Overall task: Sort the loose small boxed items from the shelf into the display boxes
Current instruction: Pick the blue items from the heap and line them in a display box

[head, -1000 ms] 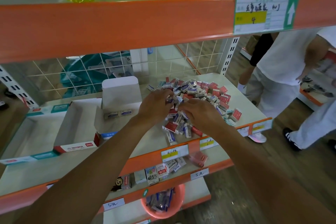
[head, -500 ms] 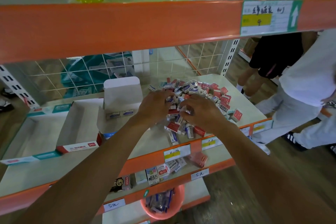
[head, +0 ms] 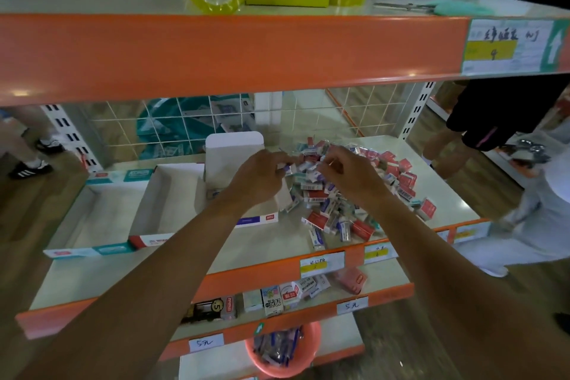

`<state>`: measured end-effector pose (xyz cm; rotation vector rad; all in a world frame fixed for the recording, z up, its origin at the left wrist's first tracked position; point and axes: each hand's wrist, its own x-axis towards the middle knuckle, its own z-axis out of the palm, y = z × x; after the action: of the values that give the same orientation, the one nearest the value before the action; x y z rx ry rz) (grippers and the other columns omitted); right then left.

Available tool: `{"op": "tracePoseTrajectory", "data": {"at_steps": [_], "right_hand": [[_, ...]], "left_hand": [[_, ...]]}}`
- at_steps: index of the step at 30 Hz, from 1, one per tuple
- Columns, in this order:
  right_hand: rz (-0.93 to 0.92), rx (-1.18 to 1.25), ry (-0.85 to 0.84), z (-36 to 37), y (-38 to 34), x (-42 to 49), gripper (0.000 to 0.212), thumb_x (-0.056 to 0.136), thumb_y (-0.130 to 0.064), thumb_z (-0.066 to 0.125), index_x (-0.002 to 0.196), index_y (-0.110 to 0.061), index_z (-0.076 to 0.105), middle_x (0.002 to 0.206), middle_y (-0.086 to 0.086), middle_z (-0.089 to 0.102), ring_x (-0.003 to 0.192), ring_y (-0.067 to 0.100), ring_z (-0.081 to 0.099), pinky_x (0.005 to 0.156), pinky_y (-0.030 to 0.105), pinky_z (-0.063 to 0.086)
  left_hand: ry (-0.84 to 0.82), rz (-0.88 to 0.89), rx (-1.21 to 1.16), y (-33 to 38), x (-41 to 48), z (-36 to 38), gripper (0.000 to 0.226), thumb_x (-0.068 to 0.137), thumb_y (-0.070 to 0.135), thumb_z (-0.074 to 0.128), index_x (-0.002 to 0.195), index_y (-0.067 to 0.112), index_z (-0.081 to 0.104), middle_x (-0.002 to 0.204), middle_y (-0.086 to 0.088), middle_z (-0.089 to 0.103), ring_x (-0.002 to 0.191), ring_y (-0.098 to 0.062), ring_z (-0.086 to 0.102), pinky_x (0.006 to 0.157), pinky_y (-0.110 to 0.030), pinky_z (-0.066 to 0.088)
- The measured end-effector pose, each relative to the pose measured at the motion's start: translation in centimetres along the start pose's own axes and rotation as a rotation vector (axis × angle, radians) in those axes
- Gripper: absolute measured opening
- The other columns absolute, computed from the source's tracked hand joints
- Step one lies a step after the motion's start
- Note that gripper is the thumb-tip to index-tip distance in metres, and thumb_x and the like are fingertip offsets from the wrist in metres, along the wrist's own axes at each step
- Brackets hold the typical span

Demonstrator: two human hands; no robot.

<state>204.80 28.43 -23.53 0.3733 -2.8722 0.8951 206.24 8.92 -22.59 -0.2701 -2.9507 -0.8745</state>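
left hand (head: 262, 177) is pinching a small white-and-purple cardboard box (head: 289, 168) | right hand (head: 350, 174) is hovering curled over the heap of small red and white boxes (head: 336, 200) beneath it, grasp impossible to tell | open white cardboard display box (head: 234, 148) is standing just behind the left hand | boxes are seeming light, stiff, slick: pinch the long flat faces

The cream shelf (head: 262, 244) carries a heap of small boxes (head: 354, 194) at right and open display boxes (head: 168, 200) at left.

Display box (head: 234, 148) partly behind left hand (head: 262, 177); price label (head: 322, 265) writing blurred.
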Motion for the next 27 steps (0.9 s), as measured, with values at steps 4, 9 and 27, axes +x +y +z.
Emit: {"op": "tracePoseTrajectory", "data": {"at_steps": [4,9,27], "right_hand": [[-0.060,0.107,-0.027,0.6,-1.1,0.6,0.021,0.097,-0.024,0.056,0.112,-0.016,0.067,0.086,-0.008,0.060,0.072,0.001,0.057,0.058,0.005,0.035],[-0.163,0.111,-0.095,1.6,-2.8,1.2,0.023,0.098,-0.016,0.052,0.113,-0.008,0.067,0.093,-0.005,0.059,0.075,0.000,0.055,0.061,0.001,0.035],[-0.077,0.118,-0.308,6.3,-8.1,2.7,0.019,0.091,-0.015,0.061,0.109,-0.018,0.063,0.074,-0.008,0.063,0.065,0.005,0.064,0.056,0.013,0.043]], "left_hand": [[-0.026,-0.077,0.014,-1.6,-0.5,-0.8,0.028,0.099,0.017,0.048,0.124,0.022,0.060,0.124,-0.007,0.062,0.101,-0.022,0.059,0.091,-0.029,0.045],[-0.024,-0.130,-0.056,-3.5,-1.5,-1.9,0.026,0.098,0.017,0.050,0.121,0.027,0.055,0.118,-0.007,0.063,0.091,-0.018,0.054,0.088,-0.030,0.045],[0.043,-0.403,-0.336,-7.6,-3.3,-5.1,0.020,0.092,0.013,0.059,0.109,0.023,0.061,0.112,0.002,0.055,0.089,-0.018,0.062,0.057,-0.015,0.053]]}}
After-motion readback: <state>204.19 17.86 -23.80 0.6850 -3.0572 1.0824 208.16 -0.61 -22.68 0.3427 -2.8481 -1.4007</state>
